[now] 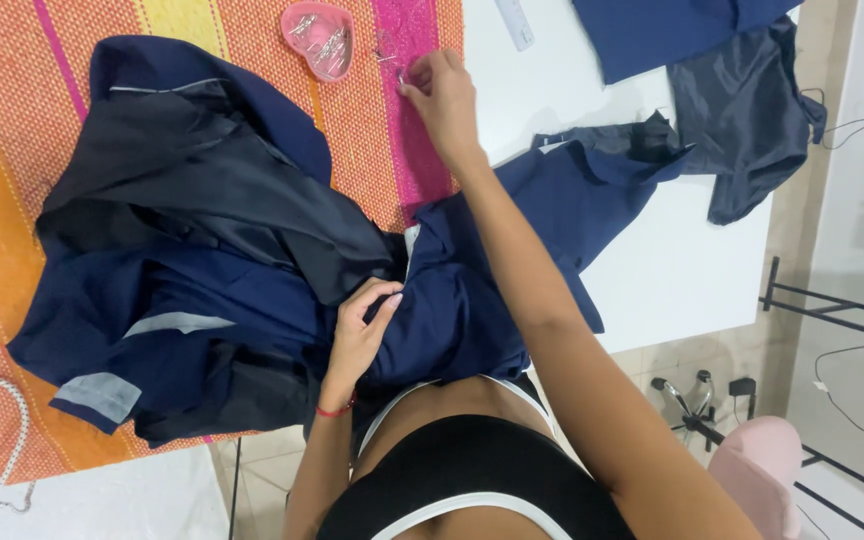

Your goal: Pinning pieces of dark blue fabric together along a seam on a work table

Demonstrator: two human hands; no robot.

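**2 hands, 1 limp navy garment, and a scatter of pins**

Head view: 1 heap of soft cloth fills the middle of the table, a navy garment (252, 290) with dark satin lining and pale grey bands, draped over an orange and pink striped mat (12, 150). It looks light and floppy; the lining looks slick, so I judge it will slide and bunch unless pinched at a folded edge or seam rather than on the flat.

The left hand (360, 335) sits at 6 o'clock of the heap, fingers curled and pinching a fold of the navy cloth near the lining edge. The right hand (442, 95) reaches out to 12 o'clock, fingertips drawn together over loose pins (389, 60) on the pink stripe; whether 1 pin is actually caught between them is too small to tell.

At 11 o'clock of that hand lies a pink heart-shaped pin dish (319, 38). Pins are thin and sharp, best taken by the head. More navy and grey fabric pieces (742, 110) lie at 2 o'clock on the white table (672, 270).
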